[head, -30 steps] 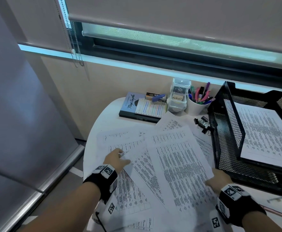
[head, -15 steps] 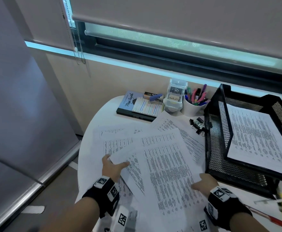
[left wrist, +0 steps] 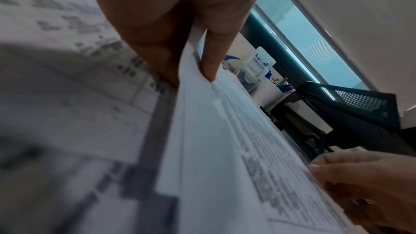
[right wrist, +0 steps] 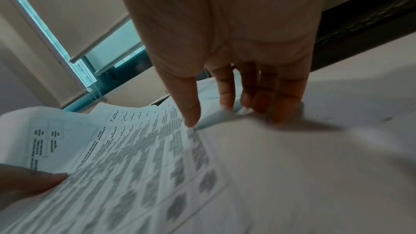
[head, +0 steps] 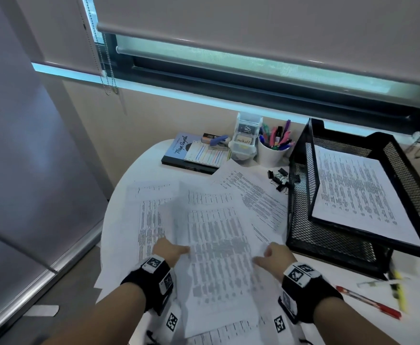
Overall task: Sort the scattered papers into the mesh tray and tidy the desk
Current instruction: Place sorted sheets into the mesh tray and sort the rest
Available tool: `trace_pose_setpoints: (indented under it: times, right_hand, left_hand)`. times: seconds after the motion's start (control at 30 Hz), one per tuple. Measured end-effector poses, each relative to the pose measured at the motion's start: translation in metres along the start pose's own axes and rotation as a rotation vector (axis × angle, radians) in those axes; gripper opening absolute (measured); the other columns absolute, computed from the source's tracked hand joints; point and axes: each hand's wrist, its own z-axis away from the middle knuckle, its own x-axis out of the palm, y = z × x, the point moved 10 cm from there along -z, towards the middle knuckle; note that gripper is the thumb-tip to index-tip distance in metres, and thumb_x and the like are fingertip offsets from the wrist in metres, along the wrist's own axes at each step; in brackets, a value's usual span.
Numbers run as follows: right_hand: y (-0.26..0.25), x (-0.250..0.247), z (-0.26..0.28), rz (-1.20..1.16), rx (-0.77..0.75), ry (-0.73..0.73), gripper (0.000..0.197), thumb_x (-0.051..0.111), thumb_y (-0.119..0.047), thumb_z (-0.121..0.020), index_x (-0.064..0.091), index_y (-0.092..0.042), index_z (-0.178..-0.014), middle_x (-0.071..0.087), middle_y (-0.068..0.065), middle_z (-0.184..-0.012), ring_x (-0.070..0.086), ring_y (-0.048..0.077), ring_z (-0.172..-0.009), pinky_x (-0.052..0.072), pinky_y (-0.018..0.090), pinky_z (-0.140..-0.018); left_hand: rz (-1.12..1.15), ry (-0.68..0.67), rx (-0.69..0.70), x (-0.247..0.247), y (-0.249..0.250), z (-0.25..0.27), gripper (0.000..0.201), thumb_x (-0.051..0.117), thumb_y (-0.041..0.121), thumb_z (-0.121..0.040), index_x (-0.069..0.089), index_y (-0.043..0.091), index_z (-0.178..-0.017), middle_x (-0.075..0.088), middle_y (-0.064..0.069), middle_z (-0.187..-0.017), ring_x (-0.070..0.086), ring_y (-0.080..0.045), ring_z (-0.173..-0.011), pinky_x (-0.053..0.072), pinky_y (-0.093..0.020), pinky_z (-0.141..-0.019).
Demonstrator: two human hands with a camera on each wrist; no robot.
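Note:
Several printed papers lie overlapped on a round white table. My left hand pinches the left edge of the top sheets, thumb on top and fingers underneath. On the opposite edge of those sheets, my right hand has its thumb above and fingers curled below. The held sheets bow up slightly between the hands. A black two-tier mesh tray stands just right of the right hand. Its upper tier holds a printed sheet.
At the back of the table are a blue book with a striped notepad, a stapler, a clear box and a white cup of pens. Binder clips lie beside the tray. A red pen and a yellow highlighter lie front right.
Both hands have drawn inward toward each other along the top sheets, which now lie straighter and more stacked. The left thumb has slid onto the top sheet's edge.

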Motion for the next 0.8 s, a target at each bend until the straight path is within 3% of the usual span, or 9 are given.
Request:
trace_pose_setpoints:
  times: [0.07, 0.1, 0.2, 0.27, 0.33, 0.4, 0.53, 0.67, 0.8]
  right_hand:
    - [0.0, -0.008, -0.005, 0.018, -0.013, 0.086, 0.042, 0.063, -0.04, -0.082, 0.055, -0.011, -0.113, 0.052, 0.008, -0.118, 0.054, 0.021, -0.107, 0.042, 0.029, -0.093]
    - [-0.003, -0.01, -0.007, 0.026, -0.037, 0.102, 0.054, 0.06, -0.039, -0.085, 0.047, -0.009, -0.127, 0.045, 0.011, -0.132, 0.047, 0.024, -0.121, 0.037, 0.03, -0.102]
    - [-0.01, 0.004, -0.009, 0.05, -0.083, 0.017, 0.07, 0.052, -0.038, -0.092, 0.021, -0.007, -0.146, 0.017, 0.013, -0.154, 0.019, 0.025, -0.142, 0.019, 0.033, -0.115]
    - [-0.012, 0.014, -0.013, 0.11, -0.069, -0.01, 0.065, 0.045, -0.04, -0.094, 0.021, -0.008, -0.145, 0.021, 0.01, -0.153, 0.021, 0.024, -0.142, 0.022, 0.033, -0.114]
    - [-0.016, 0.015, -0.017, 0.183, -0.049, 0.01, 0.051, 0.041, -0.04, -0.094, 0.036, -0.012, -0.137, 0.039, 0.008, -0.141, 0.037, 0.023, -0.131, 0.034, 0.033, -0.106]
    - [-0.025, 0.008, -0.024, 0.23, -0.036, 0.039, 0.048, 0.044, -0.044, -0.09, 0.044, -0.015, -0.128, 0.047, 0.006, -0.131, 0.045, 0.022, -0.121, 0.042, 0.035, -0.1]
    - [-0.036, -0.012, -0.041, 0.18, -0.017, 0.126, 0.069, 0.058, -0.05, -0.081, 0.036, -0.015, -0.136, 0.042, 0.008, -0.135, 0.04, 0.025, -0.126, 0.038, 0.037, -0.103]
    - [-0.046, -0.006, -0.049, 0.189, 0.037, 0.065, 0.072, 0.054, -0.057, -0.081, 0.036, -0.014, -0.135, 0.042, 0.011, -0.134, 0.039, 0.03, -0.126, 0.038, 0.038, -0.1]
    - [-0.055, -0.011, -0.063, 0.198, 0.059, -0.017, 0.063, 0.05, -0.055, -0.083, 0.045, -0.01, -0.126, 0.053, 0.008, -0.117, 0.054, 0.024, -0.107, 0.049, 0.036, -0.093]
  left_hand:
    - [0.018, 0.058, -0.011, -0.02, -0.002, -0.005, 0.04, 0.073, 0.01, -0.077, 0.056, -0.012, -0.106, 0.058, -0.016, -0.093, 0.051, -0.022, -0.08, 0.042, -0.026, -0.065]
    - [0.017, 0.086, -0.012, -0.032, -0.001, -0.006, 0.047, 0.073, 0.009, -0.077, 0.054, -0.014, -0.112, 0.059, -0.019, -0.101, 0.052, -0.024, -0.083, 0.042, -0.028, -0.069]
    - [0.016, 0.15, -0.017, -0.067, -0.007, -0.022, 0.061, 0.079, 0.017, -0.069, 0.055, -0.011, -0.118, 0.062, -0.021, -0.112, 0.06, -0.032, -0.095, 0.051, -0.035, -0.081]
    - [-0.005, 0.163, 0.0, -0.082, -0.006, -0.027, 0.062, 0.081, 0.024, -0.062, 0.06, -0.006, -0.111, 0.065, -0.022, -0.108, 0.063, -0.035, -0.096, 0.052, -0.04, -0.085]
    - [-0.004, 0.164, 0.008, -0.092, -0.006, -0.032, 0.053, 0.083, 0.023, -0.061, 0.064, -0.004, -0.103, 0.068, -0.021, -0.1, 0.064, -0.034, -0.088, 0.054, -0.043, -0.083]
    - [0.005, 0.135, 0.017, -0.097, -0.004, -0.035, 0.044, 0.083, 0.017, -0.065, 0.066, -0.004, -0.099, 0.068, -0.02, -0.096, 0.064, -0.032, -0.084, 0.054, -0.04, -0.079]
    - [-0.011, 0.078, 0.035, -0.092, 0.001, -0.047, 0.04, 0.08, 0.009, -0.07, 0.064, -0.008, -0.103, 0.066, -0.023, -0.103, 0.063, -0.034, -0.093, 0.051, -0.039, -0.083]
    - [-0.039, 0.016, 0.02, -0.079, 0.002, -0.054, 0.048, 0.084, 0.021, -0.065, 0.063, -0.004, -0.099, 0.065, -0.017, -0.098, 0.061, -0.028, -0.088, 0.052, -0.036, -0.083]
    - [-0.067, -0.075, 0.05, -0.061, 0.008, -0.054, 0.021, 0.084, 0.011, -0.064, 0.065, 0.008, -0.074, 0.067, -0.011, -0.08, 0.063, -0.026, -0.081, 0.054, -0.035, -0.077]
